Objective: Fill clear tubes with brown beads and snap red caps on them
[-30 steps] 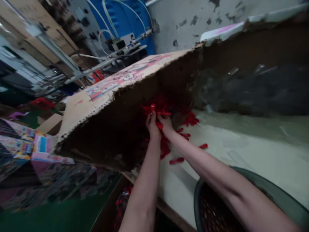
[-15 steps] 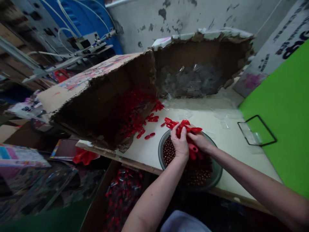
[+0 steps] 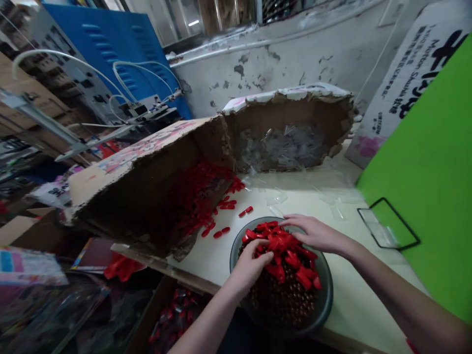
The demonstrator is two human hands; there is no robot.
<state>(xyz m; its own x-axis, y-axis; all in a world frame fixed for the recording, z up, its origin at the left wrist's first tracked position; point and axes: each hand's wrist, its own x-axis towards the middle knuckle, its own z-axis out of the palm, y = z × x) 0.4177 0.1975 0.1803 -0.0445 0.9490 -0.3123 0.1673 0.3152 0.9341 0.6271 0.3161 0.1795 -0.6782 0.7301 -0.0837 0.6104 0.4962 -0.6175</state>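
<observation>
A heap of small red plastic pieces (image 3: 285, 253) lies on top of brown beads (image 3: 280, 300) in a round grey bowl (image 3: 326, 300) at the table's near edge. My left hand (image 3: 250, 265) rests on the heap's left side, fingers bent over the pieces. On the heap's far right side my right hand (image 3: 313, 232) lies flat with its fingers stretched out. More red pieces (image 3: 201, 194) spill from a torn cardboard box (image 3: 147, 167) lying on its side to the left.
A second torn box (image 3: 291, 132) with clear plastic bits stands at the back. A green board (image 3: 427, 187) leans on the right, with a black wire frame (image 3: 391, 231) against it. Below the table edge, a carton (image 3: 177, 314) holds more red items. Blue machinery (image 3: 110, 54) stands back left.
Both hands carried a bunch of red pieces from the box to the bowl and let them drop there. The hands now lie spread over the heap.
</observation>
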